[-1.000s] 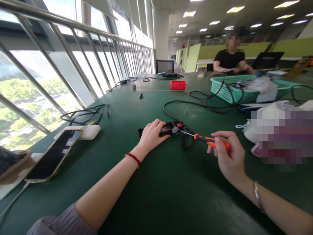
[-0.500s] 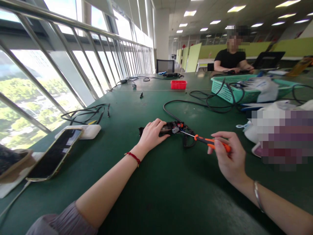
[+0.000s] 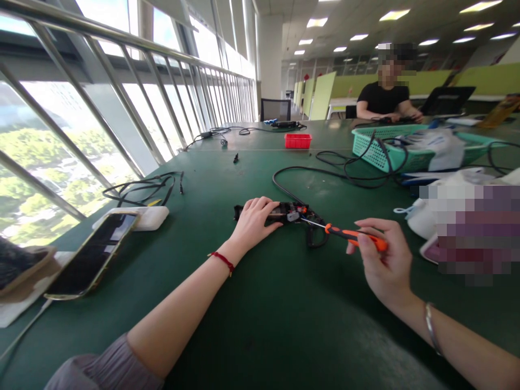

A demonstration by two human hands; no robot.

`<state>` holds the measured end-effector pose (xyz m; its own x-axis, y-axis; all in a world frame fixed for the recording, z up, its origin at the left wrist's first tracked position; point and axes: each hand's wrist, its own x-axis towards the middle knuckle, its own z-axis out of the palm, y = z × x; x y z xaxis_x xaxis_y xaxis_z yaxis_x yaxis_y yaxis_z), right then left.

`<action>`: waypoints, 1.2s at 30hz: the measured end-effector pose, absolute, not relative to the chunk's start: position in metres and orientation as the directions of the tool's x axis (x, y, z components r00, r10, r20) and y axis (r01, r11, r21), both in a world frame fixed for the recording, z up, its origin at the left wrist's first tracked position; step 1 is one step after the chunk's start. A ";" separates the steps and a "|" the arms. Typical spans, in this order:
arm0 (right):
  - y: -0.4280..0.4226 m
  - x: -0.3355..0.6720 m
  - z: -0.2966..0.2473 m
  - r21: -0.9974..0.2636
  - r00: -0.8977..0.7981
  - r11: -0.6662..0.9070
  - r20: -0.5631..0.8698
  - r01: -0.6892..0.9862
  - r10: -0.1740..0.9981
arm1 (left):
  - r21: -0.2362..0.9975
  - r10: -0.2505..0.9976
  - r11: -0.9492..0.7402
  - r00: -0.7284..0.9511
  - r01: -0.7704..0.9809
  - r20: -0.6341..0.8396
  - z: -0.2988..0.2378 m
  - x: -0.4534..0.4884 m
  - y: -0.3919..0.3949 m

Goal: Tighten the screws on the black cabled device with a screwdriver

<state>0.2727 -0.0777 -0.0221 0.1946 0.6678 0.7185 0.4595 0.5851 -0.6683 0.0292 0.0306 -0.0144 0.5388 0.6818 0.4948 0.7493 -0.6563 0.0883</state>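
My left hand (image 3: 255,221) is wrapped over a black corded power tool (image 3: 287,212) lying on the green table. Its inner parts show at the right end, with a grey block, a red piece and thin wires. My right hand (image 3: 385,260) grips an orange and black screwdriver (image 3: 353,236) by the handle. The screwdriver's shaft points left, and its tip meets the exposed end of the tool near the grey block; the exact contact point is too small to make out. A black cable (image 3: 284,187) runs away from the tool across the table.
A phone (image 3: 93,254) leans on a white block at left, near coiled black cables (image 3: 142,187). Farther back are a red tray (image 3: 298,141) and a green basket (image 3: 410,157) holding bags. White and purple items (image 3: 455,216) lie at right. A person (image 3: 384,100) sits across the table.
The whole view has shifted very slightly. Both hands keep their places on the tool and screwdriver, with no clear movement between them.
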 end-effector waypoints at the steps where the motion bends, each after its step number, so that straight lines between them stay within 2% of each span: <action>1: -0.078 0.273 -0.022 -0.669 0.189 0.580 0.715 0.465 0.673 | 0.093 0.688 -0.653 0.537 0.752 0.488 -0.014 0.029 0.030; 9: -0.075 0.271 -0.028 -0.631 0.263 0.621 0.768 0.466 0.584 | 0.135 0.711 -0.643 0.522 0.754 0.470 -0.014 0.030 0.030; 16: -0.079 0.273 -0.024 -0.663 0.186 0.545 0.706 0.513 0.684 | 0.147 0.714 -0.649 0.530 0.747 0.458 -0.012 0.031 0.028; 22: -0.077 0.272 -0.026 -0.624 0.217 0.626 0.768 0.468 0.603 | 0.139 0.723 -0.637 0.525 0.758 0.449 -0.013 0.031 0.028; 29: -0.080 0.273 -0.026 -0.650 0.155 0.550 0.708 0.524 0.689 | 0.148 0.726 -0.638 0.526 0.756 0.444 -0.013 0.030 0.028; 36: -0.077 0.272 -0.027 -0.639 0.238 0.618 0.758 0.458 0.608 | 0.135 0.730 -0.633 0.528 0.762 0.434 -0.013 0.031 0.029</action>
<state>0.2717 -0.0772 -0.0271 0.2378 0.6078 0.7576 0.4579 0.6177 -0.6393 0.0310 0.0287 -0.0126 0.5284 0.7295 0.4343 0.7624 -0.6328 0.1354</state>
